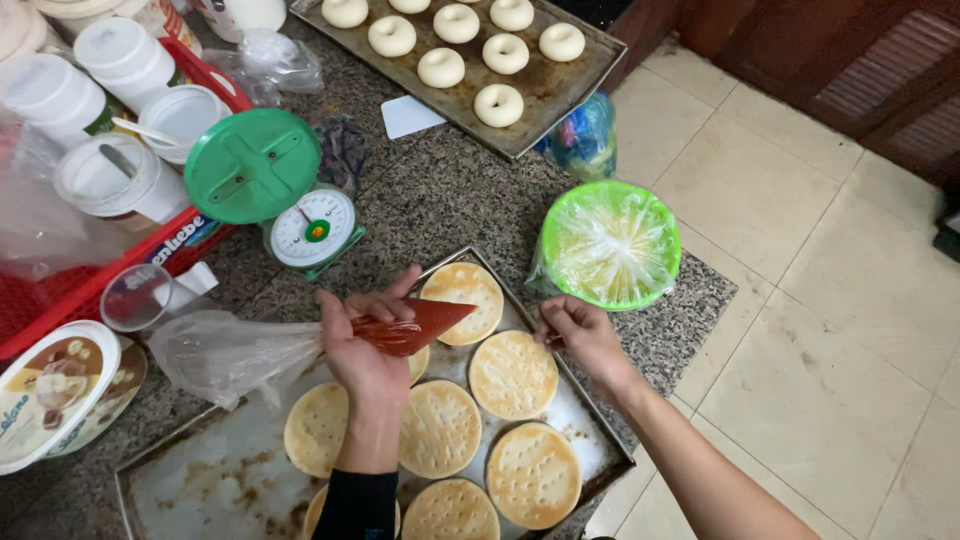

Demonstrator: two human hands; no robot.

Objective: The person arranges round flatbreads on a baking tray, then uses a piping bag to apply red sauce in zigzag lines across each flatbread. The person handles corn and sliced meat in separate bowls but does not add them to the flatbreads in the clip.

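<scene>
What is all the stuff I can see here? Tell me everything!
Piping bag: one, clear with red filling, held above the near tray.
Flat round breads: about eight, golden, on the near tray.
Near tray: one, grey metal, counter front.
Dough rings: about nine, pale, on the far tray.
Far tray: one, dark metal, counter back.
Kitchen scale: one, green and white, middle.
Bowl: one, green, plastic-lined, right.
White tubs: several, in a red basket, left.
Left hand: grips the piping bag.
Right hand: at the near tray's edge.
</scene>
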